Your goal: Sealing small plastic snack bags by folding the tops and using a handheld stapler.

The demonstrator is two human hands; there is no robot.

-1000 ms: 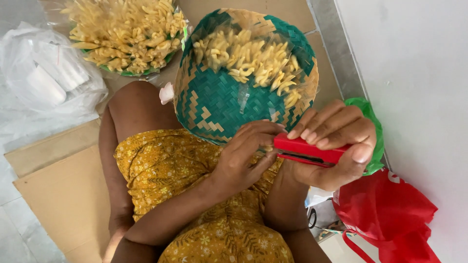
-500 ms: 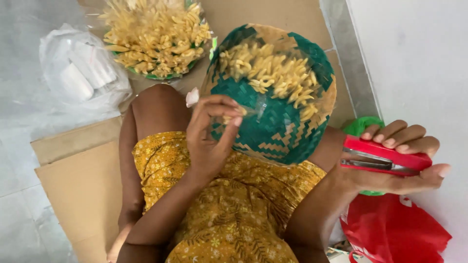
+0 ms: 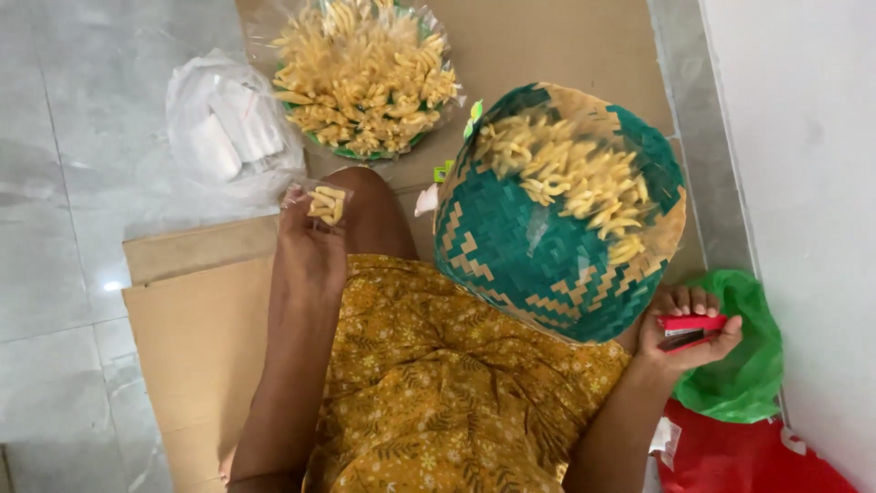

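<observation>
My left hand [image 3: 308, 246] is stretched out over my knee and holds a small clear packet of yellow snack sticks [image 3: 326, 204] by its lower edge. My right hand [image 3: 686, 336] is low at the right, closed around a red stapler [image 3: 691, 331]. A green and tan woven basket [image 3: 547, 246] with loose yellow snack sticks rests tilted on my lap between both hands. A second round tray [image 3: 365, 78], lined with clear plastic and heaped with filled snack packets, stands on the floor beyond my left hand.
I sit on flattened brown cardboard [image 3: 196, 329] laid over grey floor tiles. A clear plastic bag with white rolls [image 3: 233, 132] lies at the left. A green plastic bag [image 3: 744, 351] and a red bag [image 3: 748, 456] lie by the white wall at the right.
My left hand has left the stapler and the basket and moved out left with a small packet. My right hand has drawn the stapler down and to the right.
</observation>
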